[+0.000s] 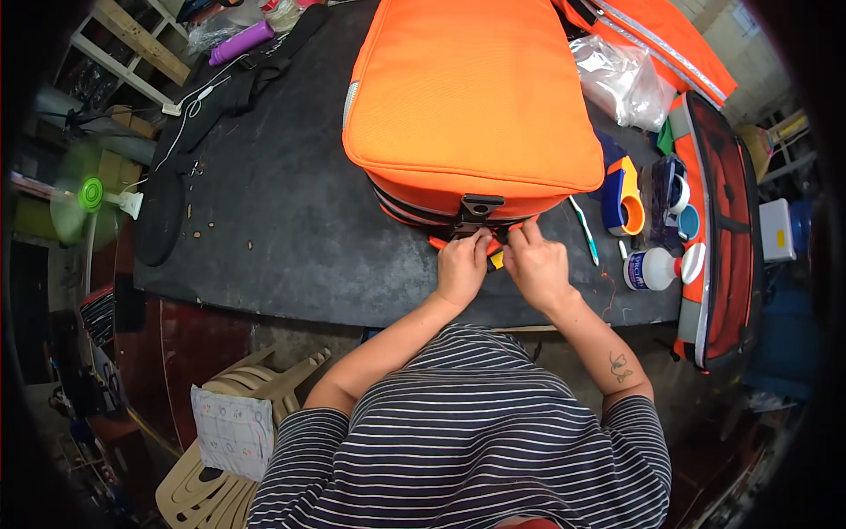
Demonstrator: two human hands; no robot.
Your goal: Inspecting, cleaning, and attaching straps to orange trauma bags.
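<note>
A large orange fabric bag [476,97] stands on the black table in front of me. On its near side are a black buckle [481,205] and black webbing. My left hand [463,271] is closed, its fingertips pinching the black strap just under the buckle. Close beside it, my right hand [539,269] is also closed, fingers bent against the bag's lower front; what they pinch is hidden. Between both hands a small yellow-and-black piece [497,260] shows on the table. Some orange material peeks out left of my left fingers.
Right of the bag lie a toothbrush [584,231], an orange-and-blue tape dispenser [624,198], a white spray bottle [654,268] and a red-and-black bag [718,229]. A purple bottle [241,42] is at the far left, a fan [91,194] beyond the table's left edge, and a plastic chair [220,458] behind.
</note>
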